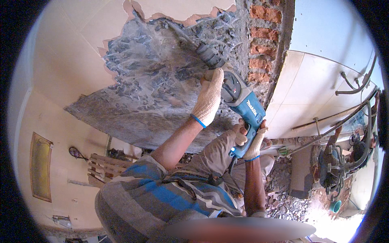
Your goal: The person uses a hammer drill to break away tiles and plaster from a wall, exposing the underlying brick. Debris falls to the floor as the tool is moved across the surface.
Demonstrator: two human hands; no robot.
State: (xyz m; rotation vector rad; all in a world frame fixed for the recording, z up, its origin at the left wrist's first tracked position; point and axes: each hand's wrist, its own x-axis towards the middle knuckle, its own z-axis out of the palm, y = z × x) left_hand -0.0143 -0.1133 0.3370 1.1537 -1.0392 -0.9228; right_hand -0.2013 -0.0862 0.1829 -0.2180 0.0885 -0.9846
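Note:
A blue and grey rotary hammer (248,106) slants up and to the left across the view, with both my hands on it. My left hand (208,97), in a white knit glove with a blue cuff, is closed around its front end behind the chuck. At the rear, my right hand (255,145), gloved the same way, wraps the handle. A long dusty steel bit (182,35) runs from the chuck to a rough grey chipped surface (150,77). Whether its tip touches cannot be made out. Ragged plaster (194,18) borders the chipped patch.
Exposed bricks (264,48) run in a strip right of the tool. Broken rubble (283,178) covers the ground at lower right. Farther right are another person (328,162), a metal frame (340,172) and a green bucket (335,206). A wooden pallet (103,168) stands at left.

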